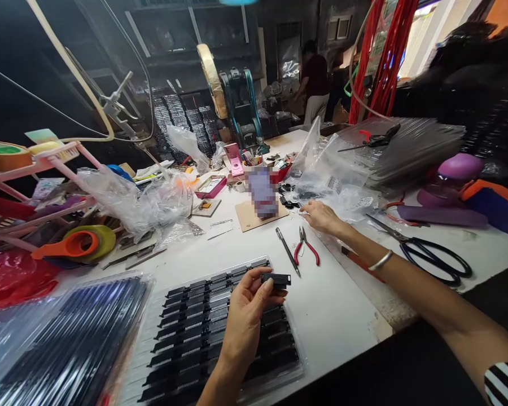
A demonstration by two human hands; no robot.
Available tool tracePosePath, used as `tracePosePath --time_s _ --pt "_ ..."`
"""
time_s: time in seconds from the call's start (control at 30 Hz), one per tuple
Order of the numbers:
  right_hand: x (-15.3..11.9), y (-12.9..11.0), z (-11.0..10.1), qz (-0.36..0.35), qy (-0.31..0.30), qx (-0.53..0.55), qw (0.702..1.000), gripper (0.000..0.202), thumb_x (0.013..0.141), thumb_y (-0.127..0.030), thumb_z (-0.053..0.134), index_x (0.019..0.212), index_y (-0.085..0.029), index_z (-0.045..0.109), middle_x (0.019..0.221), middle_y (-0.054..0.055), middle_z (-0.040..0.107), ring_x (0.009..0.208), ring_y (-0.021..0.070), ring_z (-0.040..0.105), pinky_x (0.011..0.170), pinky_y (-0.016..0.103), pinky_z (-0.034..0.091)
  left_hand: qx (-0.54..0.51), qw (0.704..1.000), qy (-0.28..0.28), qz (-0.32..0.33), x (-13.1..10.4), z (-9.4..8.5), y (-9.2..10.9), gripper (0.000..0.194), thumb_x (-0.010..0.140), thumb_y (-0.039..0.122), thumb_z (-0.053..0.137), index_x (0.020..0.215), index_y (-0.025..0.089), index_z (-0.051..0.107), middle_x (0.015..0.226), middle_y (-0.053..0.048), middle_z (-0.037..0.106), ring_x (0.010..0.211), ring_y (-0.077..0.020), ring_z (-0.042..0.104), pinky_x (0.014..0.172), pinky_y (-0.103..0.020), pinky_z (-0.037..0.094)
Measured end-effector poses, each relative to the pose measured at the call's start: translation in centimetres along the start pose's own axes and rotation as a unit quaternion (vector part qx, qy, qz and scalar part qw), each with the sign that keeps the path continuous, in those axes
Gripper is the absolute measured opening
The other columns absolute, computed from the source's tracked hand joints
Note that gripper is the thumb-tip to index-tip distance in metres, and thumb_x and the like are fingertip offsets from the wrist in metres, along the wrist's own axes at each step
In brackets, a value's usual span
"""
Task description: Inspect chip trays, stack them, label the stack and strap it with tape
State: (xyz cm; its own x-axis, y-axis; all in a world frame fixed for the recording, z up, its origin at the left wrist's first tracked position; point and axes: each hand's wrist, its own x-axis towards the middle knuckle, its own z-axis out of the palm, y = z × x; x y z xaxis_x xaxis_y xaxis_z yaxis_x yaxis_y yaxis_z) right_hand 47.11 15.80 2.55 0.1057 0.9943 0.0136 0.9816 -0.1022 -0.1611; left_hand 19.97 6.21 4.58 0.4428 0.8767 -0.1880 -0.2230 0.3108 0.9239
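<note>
My left hand (248, 307) pinches a small black rectangular part (279, 279) between thumb and fingers, above a clear tray (300, 366) filled with rows of similar black parts (186, 338). Farther forward and to the right, my right hand (319, 217) reaches to the edge of a clear plastic bag (342, 194), near several small black pieces (288, 200). Its fingertips are drawn together; whatever lies between them is too small to make out. Red-handled pliers (307, 251) and a pen-like tool (288, 252) rest on the white tabletop between the hands.
Large scissors (423, 251) and a purple bottle (449, 180) are at right. Stacked plastic-wrapped trays (76, 332) fill the near left, below a tape dispenser (82, 243). A brown board (248, 217) bears a blurred object. A person (315, 82) stands in the background.
</note>
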Motion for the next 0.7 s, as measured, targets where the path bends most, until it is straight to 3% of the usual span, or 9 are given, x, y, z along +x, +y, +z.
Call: tracePosePath --time_s 0.13,0.3,0.57,0.7 --pt "2.0 2.0 1.7 -0.001 0.011 -0.01 1.0 0.03 0.082 -0.019 0.052 0.11 -0.022 0.062 0.109 0.012 0.051 0.1 0.0264 0.048 0.079 0.034 0.04 0.004 1.0 -0.002 -0.005 0.0 0.0 -0.2 0.027 0.083 0.029 0.061 0.105 0.015 0.055 0.084 -0.004 0.066 0.075 -0.0132 0.063 0.069 -0.024 0.051" --pt "2.5 2.9 3.1 0.011 0.036 -0.005 0.999 0.031 0.076 -0.006 0.047 0.1 -0.018 0.063 0.104 0.013 0.051 0.097 0.0258 0.047 0.076 0.032 0.04 0.01 1.0 0.006 -0.019 0.1 -0.2 -0.2 0.03 0.082 0.032 0.061 0.106 0.015 0.056 0.088 -0.007 0.067 0.076 -0.0144 0.063 0.07 -0.024 0.05" --pt "2.8 4.5 2.7 0.022 0.047 0.067 0.996 0.03 0.074 -0.003 0.046 0.097 -0.016 0.061 0.094 0.008 0.055 0.082 0.0176 0.053 0.071 0.026 0.041 0.018 0.999 0.012 -0.049 -0.3 0.4 0.4 0.03 0.081 0.033 0.062 0.104 0.015 0.057 0.083 -0.006 0.068 0.071 -0.0136 0.061 0.068 -0.023 0.05" --pt "2.7 4.8 2.3 0.021 0.033 0.096 0.995 0.027 0.075 -0.01 0.054 0.1 -0.016 0.06 0.092 0.005 0.057 0.08 0.0149 0.054 0.071 0.022 0.042 0.023 0.998 0.014 -0.06 -0.4 0.8 0.7 0.03 0.078 0.033 0.065 0.101 0.014 0.059 0.082 -0.007 0.068 0.07 -0.0147 0.062 0.066 -0.023 0.05"
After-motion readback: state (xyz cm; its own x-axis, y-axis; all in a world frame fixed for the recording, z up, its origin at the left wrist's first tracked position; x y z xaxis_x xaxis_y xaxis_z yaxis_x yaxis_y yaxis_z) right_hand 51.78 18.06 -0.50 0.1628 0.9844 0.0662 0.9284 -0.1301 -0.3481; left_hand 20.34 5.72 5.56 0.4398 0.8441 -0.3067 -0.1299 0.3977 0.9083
